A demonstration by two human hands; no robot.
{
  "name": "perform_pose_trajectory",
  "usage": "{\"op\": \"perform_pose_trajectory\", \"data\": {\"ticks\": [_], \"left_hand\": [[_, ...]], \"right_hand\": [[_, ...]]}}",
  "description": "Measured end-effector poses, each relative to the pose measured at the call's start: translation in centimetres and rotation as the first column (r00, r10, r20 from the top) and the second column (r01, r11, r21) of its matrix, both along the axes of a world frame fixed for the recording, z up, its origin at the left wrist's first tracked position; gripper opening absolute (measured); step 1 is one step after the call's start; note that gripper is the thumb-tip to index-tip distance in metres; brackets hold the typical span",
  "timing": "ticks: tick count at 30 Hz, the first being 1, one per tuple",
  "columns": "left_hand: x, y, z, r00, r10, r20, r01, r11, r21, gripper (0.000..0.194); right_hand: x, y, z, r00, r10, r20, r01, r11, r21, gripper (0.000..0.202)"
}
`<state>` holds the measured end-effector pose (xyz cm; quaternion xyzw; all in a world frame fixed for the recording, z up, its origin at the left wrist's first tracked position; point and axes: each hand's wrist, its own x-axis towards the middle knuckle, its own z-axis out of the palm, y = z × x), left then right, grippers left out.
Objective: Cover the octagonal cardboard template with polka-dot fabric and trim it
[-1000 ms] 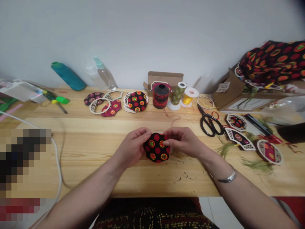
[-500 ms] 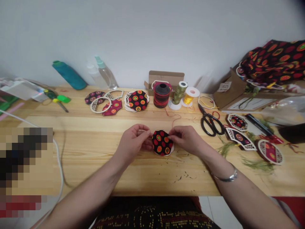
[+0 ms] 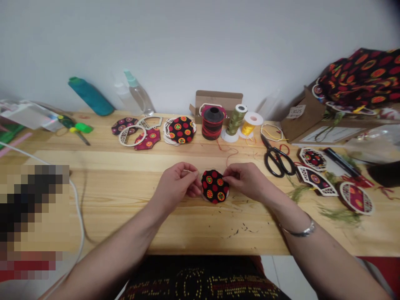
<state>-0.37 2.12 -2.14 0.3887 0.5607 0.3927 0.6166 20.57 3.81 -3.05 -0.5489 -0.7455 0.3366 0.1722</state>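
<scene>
Between my hands, low over the wooden table, is a roundish piece of black fabric with red dots and bright flowers. A pale backing peeks out beneath its lower edge. My right hand pinches the upper right edge between thumb and forefinger. At the left edge, my left hand is closed with curled fingers on the rim; its exact grip is partly hidden. Beyond them lies a stack of similar fabric-topped pieces. A spool of red and black thread stands behind, a loose red strand trailing from its base.
Black-handled scissors lie to the right, near finished fan-shaped and round ornaments. Green and yellow thread spools stand at the back. Left are wooden frames, a spray bottle and a white cable.
The fabric piece has shifted slightly right against my fingers, and pale backing now shows at its lower left as well. Both hands stay at its sides. The view has tilted a little.
</scene>
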Motion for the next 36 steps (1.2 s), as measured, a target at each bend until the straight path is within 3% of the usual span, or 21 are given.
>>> {"op": "perform_pose_trajectory", "data": {"ticks": [10,14,22,36], "left_hand": [[0.1,-0.1,0.2,0.992,0.117,-0.056,-0.11,0.987,0.118,0.024],[0.3,-0.2,-0.1,0.983,0.103,-0.15,-0.081,0.987,0.142,0.024],[0.0,-0.4,-1.1,0.95,0.037,-0.31,0.017,0.985,0.171,0.024],[0.1,-0.3,-0.9,0.953,-0.001,-0.301,0.039,0.992,0.12,0.022]], "right_hand": [[0.7,0.4,0.5,0.99,-0.043,0.134,0.034,0.997,0.07,0.011],[0.7,0.4,0.4,0.983,-0.081,0.166,0.054,0.986,0.161,0.011],[0.5,0.3,0.0,0.99,-0.002,0.138,-0.023,0.984,0.179,0.007],[0.6,0.3,-0.9,0.993,0.065,0.099,-0.087,0.969,0.233,0.009]]}}
